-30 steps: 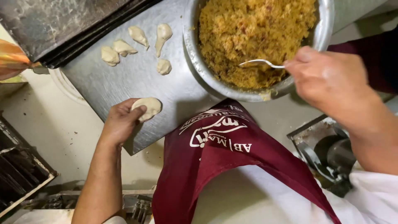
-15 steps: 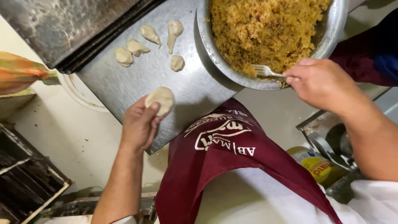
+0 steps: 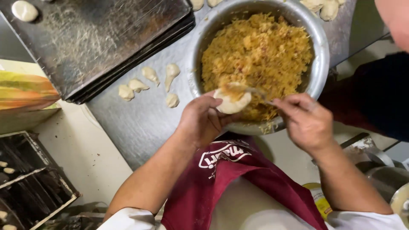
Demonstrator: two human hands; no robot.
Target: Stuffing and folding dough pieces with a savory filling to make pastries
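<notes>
My left hand [image 3: 203,120] holds a flat round of pale dough [image 3: 232,102] over the near rim of a large metal bowl [image 3: 320,64]. The bowl is heaped with orange-yellow crumbly filling [image 3: 260,51]. My right hand [image 3: 306,121] grips a fork [image 3: 254,90] whose tines rest on the dough round with a bit of filling on them. Both hands meet just above my dark red apron [image 3: 226,179].
Several small dough pieces [image 3: 149,81] lie on the steel worktop [image 3: 140,123] left of the bowl. Stacked dark baking trays [image 3: 98,42] sit at top left with one dough round [image 3: 24,10] on them. More dough lies behind the bowl [image 3: 330,8]. Another person's dark sleeve [image 3: 379,98] is at right.
My left hand lifted the dough round off the worktop and brought it to the bowl. My right hand moved the fork from the filling onto the dough.
</notes>
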